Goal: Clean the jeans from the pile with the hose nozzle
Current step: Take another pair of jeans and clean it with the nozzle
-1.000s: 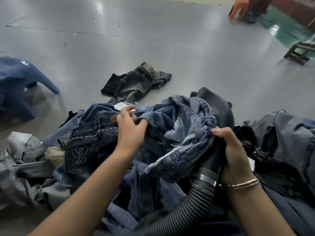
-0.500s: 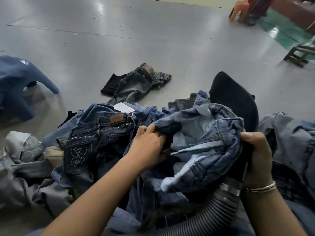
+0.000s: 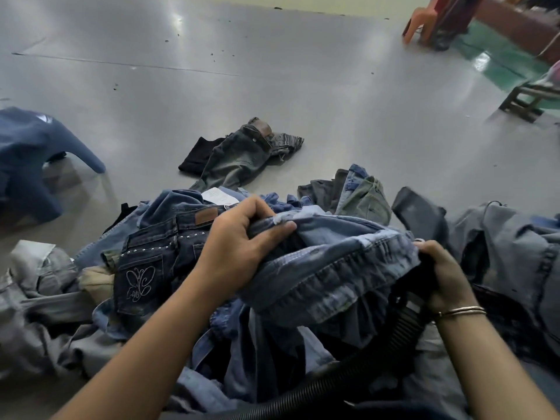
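Observation:
A pile of jeans [image 3: 151, 268] lies on the grey floor in front of me. My left hand [image 3: 239, 250] grips a bunched edge of light-blue jeans [image 3: 339, 268] pulled over the black hose nozzle [image 3: 421, 210], whose flat tip pokes out beyond the cloth. My right hand [image 3: 445, 277], a bangle on its wrist, holds the nozzle body together with the denim edge. The ribbed black hose [image 3: 378, 356] runs down from under that hand toward the bottom of the view. Most of the nozzle is hidden by the jeans.
Dark jeans with a butterfly pocket [image 3: 139, 280] sit left of my left hand. A separate grey pair [image 3: 242, 156] lies alone farther out on the floor. A blue plastic stool [image 3: 33, 159] stands at left, an orange chair [image 3: 421, 22] and a wooden stool [image 3: 527, 98] at far right.
My left hand moved right from the dark jeans' waistband and took hold of the light-blue jeans. The denim has been drawn farther down over the nozzle, and the nozzle has tilted lower to the right.

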